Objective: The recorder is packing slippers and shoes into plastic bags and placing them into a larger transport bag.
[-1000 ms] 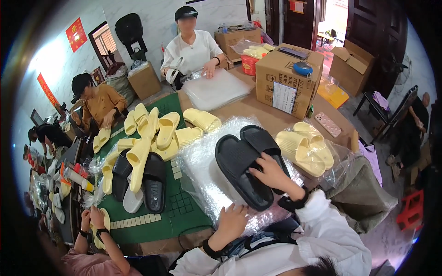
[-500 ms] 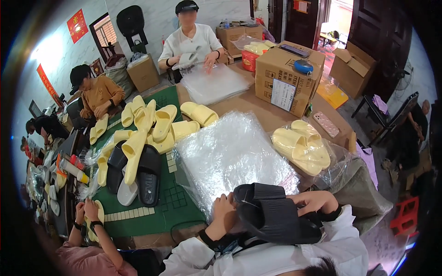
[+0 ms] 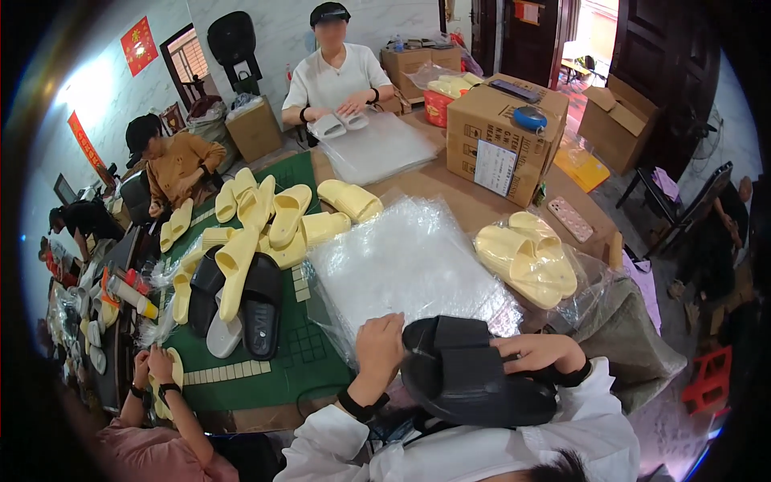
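A pair of black slippers (image 3: 462,373), one lying against the other, is held low over the near table edge. My right hand (image 3: 540,353) is closed on them from the right, its fingers reaching over the strap. At their left end my left hand (image 3: 379,347) is closed against the edge, fingers together, the thumb hidden. Just beyond my hands lies a stack of clear plastic bags (image 3: 401,261). To its right, yellow slippers (image 3: 526,257) rest in a clear bag.
Several yellow slippers (image 3: 293,213) and two black slippers (image 3: 263,301) with a grey slipper (image 3: 225,333) cover the green mat (image 3: 305,353) at left. A carton (image 3: 502,149) stands at the back right, near a phone (image 3: 570,218). Co-workers sit around the table.
My left hand has risen slightly along the slippers' end, and my right hand has slid left over the strap. Across the table, a person has laid grey slippers on a bag stack.
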`<state>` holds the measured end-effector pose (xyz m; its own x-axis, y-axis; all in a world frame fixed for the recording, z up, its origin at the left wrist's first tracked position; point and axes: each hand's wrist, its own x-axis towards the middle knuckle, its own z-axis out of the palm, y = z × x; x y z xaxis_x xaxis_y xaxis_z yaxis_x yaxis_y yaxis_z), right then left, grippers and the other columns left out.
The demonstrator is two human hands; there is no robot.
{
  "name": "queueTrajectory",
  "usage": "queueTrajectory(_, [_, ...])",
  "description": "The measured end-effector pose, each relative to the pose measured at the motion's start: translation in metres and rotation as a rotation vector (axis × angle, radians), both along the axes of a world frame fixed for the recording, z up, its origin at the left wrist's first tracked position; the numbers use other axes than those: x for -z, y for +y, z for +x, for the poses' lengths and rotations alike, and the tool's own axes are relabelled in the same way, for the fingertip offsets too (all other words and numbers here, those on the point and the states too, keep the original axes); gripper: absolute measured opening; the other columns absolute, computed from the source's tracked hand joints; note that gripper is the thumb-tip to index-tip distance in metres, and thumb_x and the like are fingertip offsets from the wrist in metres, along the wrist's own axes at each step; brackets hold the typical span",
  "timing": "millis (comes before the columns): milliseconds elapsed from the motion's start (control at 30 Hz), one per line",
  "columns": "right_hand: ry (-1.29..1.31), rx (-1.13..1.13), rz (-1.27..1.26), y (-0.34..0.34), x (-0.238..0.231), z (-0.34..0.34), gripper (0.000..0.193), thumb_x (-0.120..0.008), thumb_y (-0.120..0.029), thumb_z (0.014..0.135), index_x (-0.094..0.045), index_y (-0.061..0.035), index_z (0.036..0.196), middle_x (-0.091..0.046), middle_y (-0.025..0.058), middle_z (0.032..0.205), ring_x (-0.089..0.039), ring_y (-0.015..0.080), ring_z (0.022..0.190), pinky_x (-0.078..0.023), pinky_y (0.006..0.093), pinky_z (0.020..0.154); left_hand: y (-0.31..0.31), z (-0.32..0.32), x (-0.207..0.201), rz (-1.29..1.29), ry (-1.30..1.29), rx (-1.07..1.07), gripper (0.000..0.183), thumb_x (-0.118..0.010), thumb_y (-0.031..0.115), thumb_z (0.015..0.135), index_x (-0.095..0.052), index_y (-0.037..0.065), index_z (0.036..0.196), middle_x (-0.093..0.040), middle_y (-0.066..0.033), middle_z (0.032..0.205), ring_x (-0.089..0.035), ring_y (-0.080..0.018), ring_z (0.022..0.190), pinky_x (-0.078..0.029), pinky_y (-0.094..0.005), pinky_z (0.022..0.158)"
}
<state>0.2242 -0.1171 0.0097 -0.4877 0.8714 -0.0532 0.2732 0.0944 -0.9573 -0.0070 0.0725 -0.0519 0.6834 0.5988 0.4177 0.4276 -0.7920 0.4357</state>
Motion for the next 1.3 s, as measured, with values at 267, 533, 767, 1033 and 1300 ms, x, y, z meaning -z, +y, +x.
queueTrajectory(267, [-0.423,0.365,0.379,0.005,-0.003,-0.018,0.023,-0.061,-0.019,0.084,-0.057,0.0035,0.082,-0.049,0.0167,0.084,-0.052,0.0345,0.081,-0.042,0.0410,0.070,-0.016,-0.003,-0.029,-0.032,-0.102,-0.144,0.029,-0.061,0.013,0.086,-0.065,0.017,0.114,-0.053,-0.0124,0.128,-0.044,-0.0397,0.121,-0.033,-0.0465,0.102])
queueTrajectory(533, [-0.715,0.567,0.446,0.016,0.000,-0.053,0.025,-0.065,-0.024,0.079,-0.058,-0.0008,0.077,-0.053,0.0162,0.088,-0.053,0.0344,0.086,-0.042,0.0421,0.072,-0.038,0.000,-0.040,-0.299,-0.243,-0.035,0.029,-0.060,0.010,0.086,-0.067,0.020,0.113,-0.043,-0.0133,0.139,-0.026,-0.0437,0.133,-0.026,-0.0484,0.106])
queueTrajectory(767, [-0.767,0.775,0.541,0.037,0.025,-0.070,0.025,-0.065,-0.022,0.079,-0.057,0.0017,0.083,-0.051,0.0258,0.106,-0.050,0.0399,0.095,-0.041,0.0448,0.080,-0.061,-0.003,-0.042,-0.164,-0.199,0.204,0.034,-0.065,0.005,0.080,-0.068,0.020,0.111,-0.036,-0.0163,0.142,-0.023,-0.0488,0.132,-0.020,-0.0519,0.107])
queueTrajectory(1033, [-0.655,0.891,0.549,0.060,0.027,-0.078,0.020,-0.062,-0.014,0.080,-0.058,0.0052,0.086,-0.052,0.0282,0.102,-0.047,0.0446,0.100,-0.039,0.0492,0.088,-0.032,-0.015,-0.025,-0.608,-0.516,0.064,0.078,-0.054,0.005,0.088,-0.005,0.008,0.148,-0.012,-0.0268,0.149,-0.024,-0.0314,0.135,-0.022,-0.0375,0.108])
queueTrajectory(1300, [-0.711,1.061,0.560,0.098,0.046,-0.076,0.022,-0.058,-0.012,0.082,-0.056,0.0060,0.095,-0.046,0.0338,0.116,-0.043,0.0486,0.105,-0.036,0.0527,0.090,-0.046,-0.033,-0.018,-0.863,-0.125,0.257,0.086,-0.032,-0.021,0.075,-0.001,0.010,0.148,-0.019,-0.0235,0.148,-0.021,-0.0286,0.137,-0.027,-0.0283,0.104])
